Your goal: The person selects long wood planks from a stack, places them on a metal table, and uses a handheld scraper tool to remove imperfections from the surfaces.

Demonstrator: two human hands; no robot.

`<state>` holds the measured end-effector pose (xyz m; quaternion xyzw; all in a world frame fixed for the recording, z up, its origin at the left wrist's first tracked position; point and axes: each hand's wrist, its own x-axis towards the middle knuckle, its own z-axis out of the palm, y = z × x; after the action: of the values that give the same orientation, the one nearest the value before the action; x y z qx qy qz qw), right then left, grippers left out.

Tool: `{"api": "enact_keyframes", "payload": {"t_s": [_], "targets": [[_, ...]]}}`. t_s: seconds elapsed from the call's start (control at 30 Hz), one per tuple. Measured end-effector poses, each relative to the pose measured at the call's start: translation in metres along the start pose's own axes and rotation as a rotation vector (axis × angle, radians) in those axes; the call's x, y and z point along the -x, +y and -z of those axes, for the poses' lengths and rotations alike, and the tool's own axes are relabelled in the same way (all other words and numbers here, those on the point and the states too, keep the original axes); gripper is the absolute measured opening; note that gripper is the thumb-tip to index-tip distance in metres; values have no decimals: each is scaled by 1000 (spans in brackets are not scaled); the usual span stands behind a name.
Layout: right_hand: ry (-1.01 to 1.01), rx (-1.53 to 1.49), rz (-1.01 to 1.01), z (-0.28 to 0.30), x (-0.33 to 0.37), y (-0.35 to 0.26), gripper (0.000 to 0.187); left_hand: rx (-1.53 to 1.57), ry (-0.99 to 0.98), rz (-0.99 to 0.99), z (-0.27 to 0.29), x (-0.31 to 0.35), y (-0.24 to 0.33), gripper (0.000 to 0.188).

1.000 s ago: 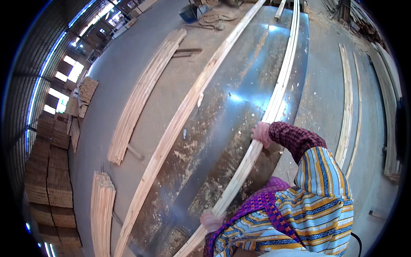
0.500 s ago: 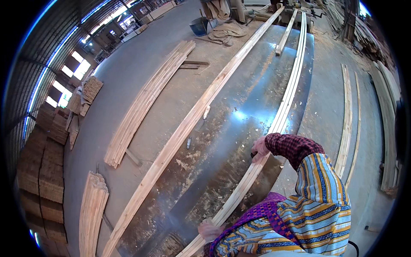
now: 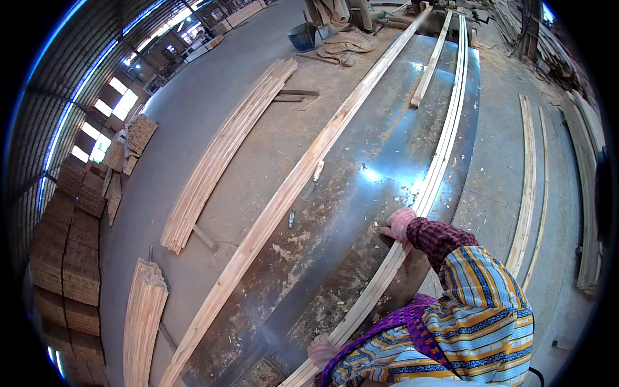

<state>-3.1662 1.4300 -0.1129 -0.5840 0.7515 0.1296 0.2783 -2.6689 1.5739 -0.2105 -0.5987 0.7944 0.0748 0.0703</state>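
A bundle of long, pale wooden strips (image 3: 433,179) lies lengthwise along the metal table (image 3: 361,213), running up to the machine at its far end. My right hand (image 3: 400,224), in what looks like a pinkish glove, is closed over the strips, its fingers curled over their left edge. Nearer to me, my left hand (image 3: 322,351) grips the same strips low down; its fingers are partly blurred. A shorter strip (image 3: 431,64) sticks out of the machine to the left of the bundle. Along the table's left side runs a long board (image 3: 284,193).
Stacked strips (image 3: 225,155) and another bundle (image 3: 144,322) lie on the left. On the right floor rest long strips (image 3: 525,187), with more timber (image 3: 583,193) beyond. A dark bucket (image 3: 301,37) stands near the machine (image 3: 445,14). Wood chips litter the table.
The shorter strip has come farther out of the machine, toward me. Both hands stay on the bundle, and the whole view has shifted slightly.
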Motion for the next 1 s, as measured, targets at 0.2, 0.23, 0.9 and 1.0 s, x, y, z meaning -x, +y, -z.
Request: {"api": "enact_keyframes", "payload": {"t_s": [0.2, 0.23, 0.9, 1.0], "targets": [[-6, 53, -3, -3, -4, -8, 56, -120, -60, 21, 7, -4, 4, 58], [42, 46, 15, -9, -7, -8, 55, -146, 14, -4, -1, 0, 0, 57], [132, -28, -14, -19, -10, -2, 48, -424, -323, 189, -33, -6, -4, 65], [128, -22, -22, -19, -8, -1, 49, -220, -184, 94, 25, -5, 21, 68]]}}
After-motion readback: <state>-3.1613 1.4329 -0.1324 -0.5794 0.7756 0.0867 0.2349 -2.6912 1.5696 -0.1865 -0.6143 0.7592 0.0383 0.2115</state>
